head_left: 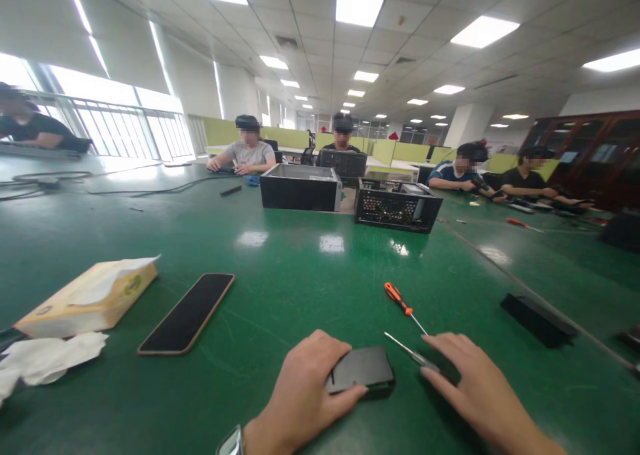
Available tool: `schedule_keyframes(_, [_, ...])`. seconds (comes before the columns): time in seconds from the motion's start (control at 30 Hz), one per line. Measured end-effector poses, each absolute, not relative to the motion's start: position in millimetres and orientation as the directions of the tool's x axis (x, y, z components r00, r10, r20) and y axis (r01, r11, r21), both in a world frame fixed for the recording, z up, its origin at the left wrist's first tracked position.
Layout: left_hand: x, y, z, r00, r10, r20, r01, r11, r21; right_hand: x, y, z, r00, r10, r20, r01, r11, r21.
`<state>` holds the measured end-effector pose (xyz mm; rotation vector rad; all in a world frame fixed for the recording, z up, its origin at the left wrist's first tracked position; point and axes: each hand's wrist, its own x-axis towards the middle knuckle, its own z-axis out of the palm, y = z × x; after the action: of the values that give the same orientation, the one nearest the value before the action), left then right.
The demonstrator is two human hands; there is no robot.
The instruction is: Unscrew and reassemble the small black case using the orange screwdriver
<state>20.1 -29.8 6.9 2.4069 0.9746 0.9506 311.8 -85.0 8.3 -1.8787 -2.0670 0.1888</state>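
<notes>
My left hand (315, 391) is wrapped round a small, flat, dark grey box-shaped piece (364, 368) low in the middle of the view. Its thumb lies along the near side, and its fingers reach over the far end. To the right, my right hand (465, 378) is spread, thumb and forefinger apart. Between them lies the handle end of a screwdriver (406, 349), whose thin metal shaft points up and left. The palm side and the rest of the handle are hidden. Just beyond is a second screwdriver (399, 299) with an orange and black handle, its tip near my right fingers.
A phone (190, 315), a tissue pack (95, 295) and crumpled tissue (55, 360) lie at left. A black block (539, 318) lies at right. Two black metal cases (300, 191) (397, 206) stand farther back. Several people sit around the green table (280, 261).
</notes>
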Motion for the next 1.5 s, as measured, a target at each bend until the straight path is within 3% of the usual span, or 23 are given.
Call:
schedule_keyframes(0.1, [21.7,-30.8,6.8,0.551,0.712,0.435,0.47,-0.696,0.543,279.2,-69.3,31.3,-0.272,0.949,0.159,0.875,0.313,-0.369])
schedule_keyframes(0.2, [22.7,-30.3,5.9,0.555,0.717,0.421,0.471,-0.689,0.551,245.9,-50.0,45.9,-0.478,0.877,0.037,0.817,0.46,-0.348])
schedule_keyframes(0.3, [22.4,-28.1,5.1,0.559,0.72,0.411,0.466,-0.682,0.563,227.2,-39.5,48.4,-0.543,0.838,-0.053,0.812,0.508,-0.288])
schedule_keyframes(0.4, [19.5,-24.6,5.2,0.561,0.692,0.454,0.439,-0.714,0.546,235.9,-36.1,51.9,-0.558,0.829,-0.026,0.805,0.534,-0.259])
schedule_keyframes(0.5, [14.6,-21.0,5.3,0.46,0.691,0.557,0.453,-0.722,0.522,283.0,-23.8,62.8,-0.375,0.925,0.056,0.887,0.376,-0.269])
schedule_keyframes(0.57, [12.4,-19.6,4.3,0.374,0.699,0.609,0.479,-0.708,0.519,331.0,-7.6,67.8,0.035,0.987,0.158,0.977,0.0,-0.214])
schedule_keyframes(0.67, [12.9,-19.6,1.4,0.382,0.701,0.602,0.482,-0.707,0.517,402.7,16.9,61.8,0.36,0.915,0.183,0.931,-0.34,-0.134])
schedule_keyframes(0.73, [14.9,-20.0,-0.1,0.413,0.703,0.579,0.478,-0.709,0.52,438.0,25.9,50.0,0.46,0.875,0.154,0.888,-0.448,-0.102])
schedule_keyframes(0.97, [18.2,-19.3,0.4,0.435,0.724,0.535,0.485,-0.689,0.538,486.8,29.7,20.6,0.442,0.889,0.116,0.896,-0.433,-0.1])
schedule_keyframes(1.5, [18.8,-19.6,0.1,0.471,0.733,0.49,0.49,-0.68,0.546,507.7,43.8,25.6,0.432,0.898,0.081,0.902,-0.43,-0.047])
